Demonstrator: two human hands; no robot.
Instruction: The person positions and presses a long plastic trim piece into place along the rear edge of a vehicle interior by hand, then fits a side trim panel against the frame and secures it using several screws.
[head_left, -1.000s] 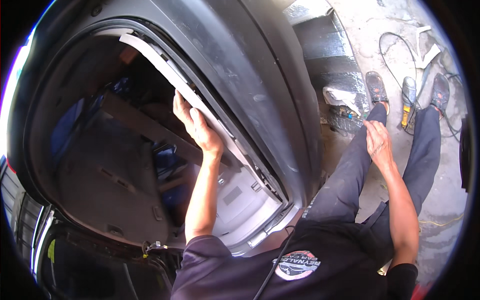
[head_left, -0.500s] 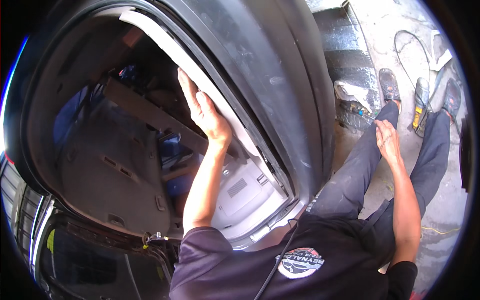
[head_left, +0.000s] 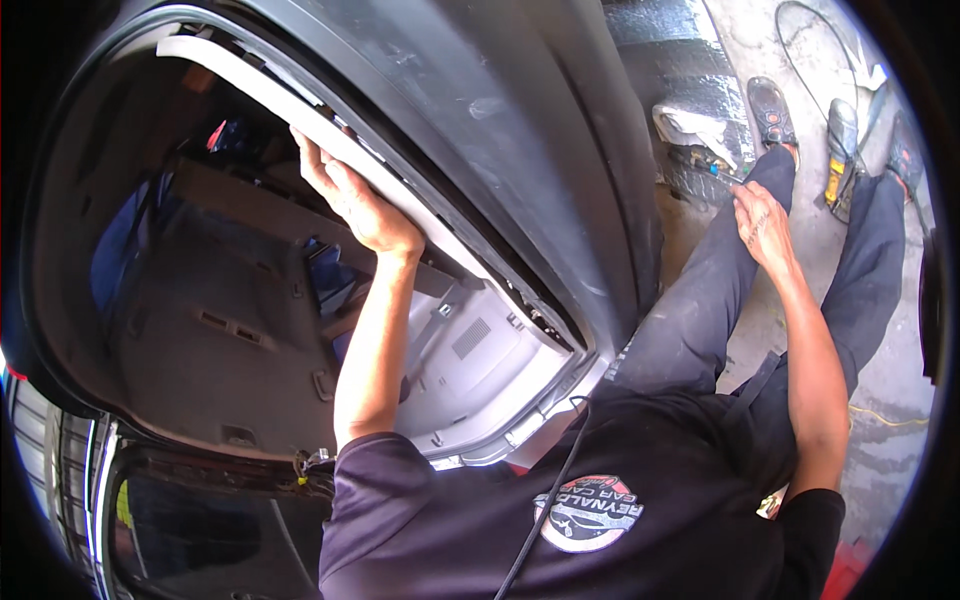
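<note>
Pale trim strip [head_left: 262, 96] lies along the vehicle's [head_left: 530, 150] opening, seemingly partway seated, a dark gap unclosed beside it, while our left hand [head_left: 362, 205] spreads loosely against it; our curled right hand's [head_left: 764, 226] contents we cannot tell.

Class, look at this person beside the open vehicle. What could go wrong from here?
1. The pale trim strip stands partly away from the opening's edge, with the left hand against it; uneven force might bend or crack it.
2. A tool with a yellow part sits between the shoes, so a step might catch it.
3. The right hand holds a slim object by the fingertips; it could slip.
</note>
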